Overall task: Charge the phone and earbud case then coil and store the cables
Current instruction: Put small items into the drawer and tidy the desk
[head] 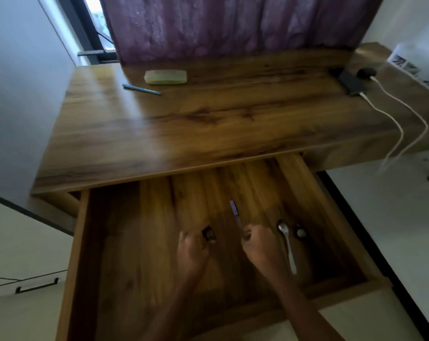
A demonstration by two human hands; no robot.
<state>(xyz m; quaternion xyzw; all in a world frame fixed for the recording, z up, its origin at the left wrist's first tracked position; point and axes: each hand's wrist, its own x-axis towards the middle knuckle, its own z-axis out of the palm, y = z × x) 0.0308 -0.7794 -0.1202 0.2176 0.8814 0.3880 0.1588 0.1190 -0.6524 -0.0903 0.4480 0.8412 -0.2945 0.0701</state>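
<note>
While the drawer [139, 254] under the table's [184, 124] front edge stands pulled wide open, both hands are down inside it. The left hand [192, 249] is curled around a small dark object [208, 234], fingers closed on it near the middle of the drawer floor; what the object is I cannot tell, it is too dark and blurred. The right hand [257, 244] is clenched just beside a purple pen [235, 214] whose near end disappears into the fist, so it looks gripped, though the blur leaves that unsure. Right of that hand a metal spoon [287, 247] lies on the drawer floor, with a small round dark item [300, 233] just beside its bowl.

Up on the table, at the far right corner, the dark phone [353, 81] lies flat with a white cable [390, 119] plugged into its near end, the cable running over the table's right edge. A second white cable [412, 112] leaves a black plug [367, 72] just beyond the phone and drops over the same edge. Toward the far left, a pale green case [165, 77] rests near the purple curtain [233, 25], with a teal pen [140, 89] just in front of it.
</note>
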